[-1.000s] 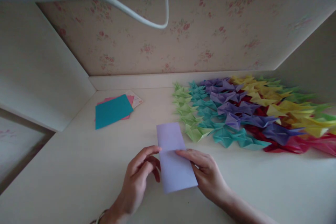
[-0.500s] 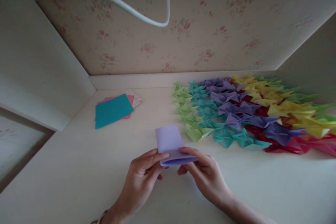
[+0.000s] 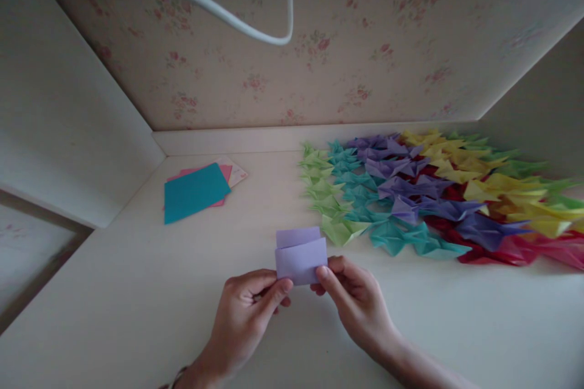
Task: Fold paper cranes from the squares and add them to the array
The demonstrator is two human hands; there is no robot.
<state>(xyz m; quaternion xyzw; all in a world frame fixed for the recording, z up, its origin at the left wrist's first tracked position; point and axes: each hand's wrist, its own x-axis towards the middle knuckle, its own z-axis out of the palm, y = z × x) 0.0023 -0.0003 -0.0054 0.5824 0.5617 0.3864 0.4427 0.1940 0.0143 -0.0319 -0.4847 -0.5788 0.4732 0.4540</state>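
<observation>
A folded sheet of light purple paper [image 3: 301, 260] is held up in front of me, its front flap reaching a little below the back layer's top edge. My left hand [image 3: 250, 310] pinches its lower left corner between thumb and fingers. At the lower right side, my right hand [image 3: 356, 298] grips the paper with the thumb in front and the fingers behind. The fingertips behind the sheet are partly hidden. Just beyond the paper, to the right, lies a light green folded paper figure [image 3: 342, 230].
Rows of folded paper figures in green, teal, purple [image 3: 396, 167], red and yellow [image 3: 511, 191] cover the right of the white table [image 3: 219, 267]. A stack of square papers, teal [image 3: 196, 193] on top, lies at left. A white cable [image 3: 228, 15] hangs before the flowered wall.
The purple paper's front layer has been folded up toward its back edge, so the open lower fold no longer shows. My right thumb has come round to the paper's front.
</observation>
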